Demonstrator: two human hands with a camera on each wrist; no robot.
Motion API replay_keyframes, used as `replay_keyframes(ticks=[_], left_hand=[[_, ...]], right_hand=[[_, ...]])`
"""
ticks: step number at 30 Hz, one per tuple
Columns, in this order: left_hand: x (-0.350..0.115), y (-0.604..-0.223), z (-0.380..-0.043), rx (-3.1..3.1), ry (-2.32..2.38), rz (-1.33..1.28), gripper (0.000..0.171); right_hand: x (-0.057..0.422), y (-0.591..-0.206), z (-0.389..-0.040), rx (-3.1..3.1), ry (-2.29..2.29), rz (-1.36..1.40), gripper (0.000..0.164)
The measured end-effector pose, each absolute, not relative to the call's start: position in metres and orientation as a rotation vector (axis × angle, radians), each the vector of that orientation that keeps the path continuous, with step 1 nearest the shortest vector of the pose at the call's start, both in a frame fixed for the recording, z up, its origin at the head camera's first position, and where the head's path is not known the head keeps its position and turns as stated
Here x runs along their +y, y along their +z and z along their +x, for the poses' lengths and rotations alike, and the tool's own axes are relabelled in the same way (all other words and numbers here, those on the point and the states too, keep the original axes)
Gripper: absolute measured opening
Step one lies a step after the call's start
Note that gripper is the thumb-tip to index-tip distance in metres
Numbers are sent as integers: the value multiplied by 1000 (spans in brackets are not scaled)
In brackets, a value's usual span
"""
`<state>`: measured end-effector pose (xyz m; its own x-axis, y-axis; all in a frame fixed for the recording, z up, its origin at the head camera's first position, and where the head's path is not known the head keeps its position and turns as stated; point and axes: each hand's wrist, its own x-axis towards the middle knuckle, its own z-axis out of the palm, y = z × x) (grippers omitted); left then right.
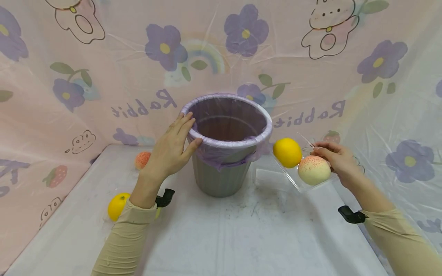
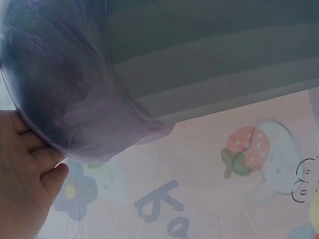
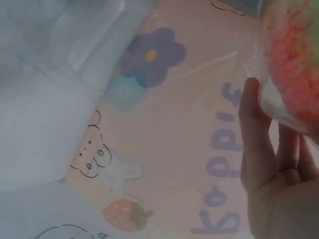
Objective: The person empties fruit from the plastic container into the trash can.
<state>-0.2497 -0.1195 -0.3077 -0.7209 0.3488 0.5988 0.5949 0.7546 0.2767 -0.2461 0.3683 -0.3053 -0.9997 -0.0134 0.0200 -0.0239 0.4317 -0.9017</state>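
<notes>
A grey trash bin point(image 1: 221, 180), lined with a thin purple bag point(image 1: 215, 157) folded over its rim, stands upright mid-table. My left hand point(image 1: 170, 151) rests on the bin's left rim with fingers fairly straight; in the left wrist view, the fingers lie against the bag-covered edge. To the bin's right, my right hand point(image 1: 336, 163) grips the side of a clear plastic tray point(image 1: 292, 179). This tray is raised and tilted, carrying a round yellow fruit point(image 1: 287, 152) and a peach point(image 1: 314, 170). The right wrist view shows the peach point(image 3: 299, 74) through clear plastic beside the fingers.
Left of the bin, another peach point(image 1: 142, 160) and a yellow fruit point(image 1: 117, 207) sit on the white-covered table point(image 1: 221, 237), partly behind my left arm. A clear plastic piece point(image 1: 272, 179) lies right of the bin. A patterned pink curtain point(image 1: 214, 23) surrounds the table.
</notes>
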Motion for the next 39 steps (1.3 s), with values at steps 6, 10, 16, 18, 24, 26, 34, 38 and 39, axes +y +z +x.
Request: replay_keyframes(ticks=[6,10,16,18,24,26,34,38,39], left_hand=[[-120,-308,-250,-2422,-622,-713,75],[-120,-307,-250,-2422,-618,-712,74],[-119,-308,-250,-2425,-617,-713,75],[-119,-308,-250,-2425,-615,-711,75],[-119,-308,-250,-2434,-617,-708,76],[-120,-308,-250,-2436,-621,-704,77],[-119,-307,-249,-2430,-617,-703,74],[-119,-306,-248,-2429,-619,-704,72],[-119,-306,-248,-2430,-620,-704,72]], right_hand=[[369,-282,-250,-2539,1756,-5,7],[367,-266,-253,-2469,1832,-35,9],[359,-242,-256,-2359,1884,-71,17],[356,-234,-257,-2332,1888,-77,20],[341,-212,-264,-2283,1872,-51,20],[335,-204,-267,-2278,1857,-35,21],[298,-179,-283,-2241,1904,-17,11],[278,-171,-288,-2212,1934,10,7],[272,-170,-289,-2201,1944,17,7]])
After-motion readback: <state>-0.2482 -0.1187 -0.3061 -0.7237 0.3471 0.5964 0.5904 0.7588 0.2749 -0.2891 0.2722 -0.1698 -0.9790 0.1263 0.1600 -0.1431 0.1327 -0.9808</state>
